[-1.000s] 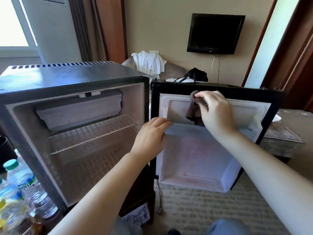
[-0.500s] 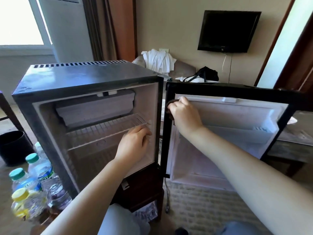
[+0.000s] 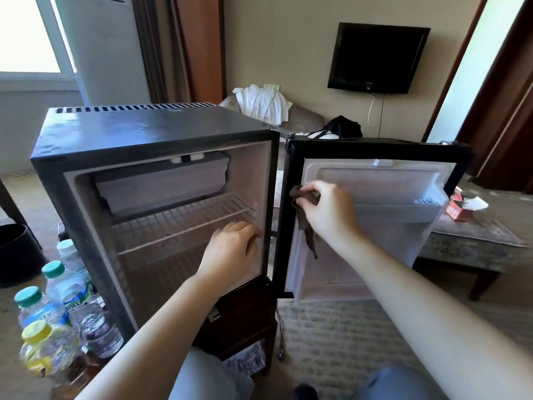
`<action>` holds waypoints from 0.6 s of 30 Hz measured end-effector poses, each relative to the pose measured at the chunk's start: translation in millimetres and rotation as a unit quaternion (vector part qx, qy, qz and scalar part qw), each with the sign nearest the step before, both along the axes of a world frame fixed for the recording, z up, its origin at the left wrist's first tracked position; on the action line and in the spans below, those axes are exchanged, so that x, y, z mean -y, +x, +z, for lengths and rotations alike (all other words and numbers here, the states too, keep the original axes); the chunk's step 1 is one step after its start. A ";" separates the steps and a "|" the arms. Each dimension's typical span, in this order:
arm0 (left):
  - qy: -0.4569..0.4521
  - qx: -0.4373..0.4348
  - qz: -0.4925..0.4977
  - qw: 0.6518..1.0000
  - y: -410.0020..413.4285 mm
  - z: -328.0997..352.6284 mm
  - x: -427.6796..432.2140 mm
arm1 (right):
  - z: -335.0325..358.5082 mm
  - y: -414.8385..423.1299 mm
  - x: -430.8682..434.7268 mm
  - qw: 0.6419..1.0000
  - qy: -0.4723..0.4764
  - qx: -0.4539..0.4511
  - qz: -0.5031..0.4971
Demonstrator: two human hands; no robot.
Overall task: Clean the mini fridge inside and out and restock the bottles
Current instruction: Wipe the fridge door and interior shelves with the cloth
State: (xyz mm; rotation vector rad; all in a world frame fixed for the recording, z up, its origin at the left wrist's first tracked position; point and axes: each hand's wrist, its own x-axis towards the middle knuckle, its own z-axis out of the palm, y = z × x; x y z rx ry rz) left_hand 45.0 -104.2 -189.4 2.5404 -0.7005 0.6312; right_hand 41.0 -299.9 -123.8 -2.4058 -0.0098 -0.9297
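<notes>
1. Located mini fridge left of centre on a dark wooden stand. Black casing, grey top with smudges, and a vent slot row along the far edge.
2. Noted door swung fully open to the right: black frame, white liner with a pinkish tinge.
3. Inside, counted one wire shelf, one grey freezer box above it, and one door shelf. Cabinet and door holding no bottles.
4. Left hand reaching into the cabinet. Fingers loosely bent, with tips resting on the right inner wall just under the shelf's right end.
5. Right hand at the door's hinge side. Fingers curled, pinching a brown cloth against the liner's left edge, with the cloth tail hanging down.
6. Bottles grouped near left, beside the fridge. Counted four caps, three greenish and one yellow. Other bottle bodies blurred, so cannot tell the total.
7. Also logged one black bin far left, one wall television, and one bench at right carrying a red tissue box.
</notes>
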 end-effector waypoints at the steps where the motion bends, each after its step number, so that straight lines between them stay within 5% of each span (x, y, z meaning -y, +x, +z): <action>1: -0.003 0.005 -0.001 1.000 -1.4 -2.2 1.3 | 7.7 3.9 0.1 1.000 0.020 0.012 -0.010; 5: 0.020 0.009 -0.021 1.000 -1.3 -12.0 4.5 | 34.4 26.1 -6.6 0.994 0.057 0.094 -0.029; 11: 0.043 0.002 -0.032 0.999 4.2 -21.7 7.6 | 14.0 34.3 -20.2 0.994 -0.029 0.018 -0.101; 18: 0.045 -0.012 -0.049 0.998 0.7 -19.4 20.9 | -24.0 22.4 -22.4 0.992 -0.033 -0.108 -0.052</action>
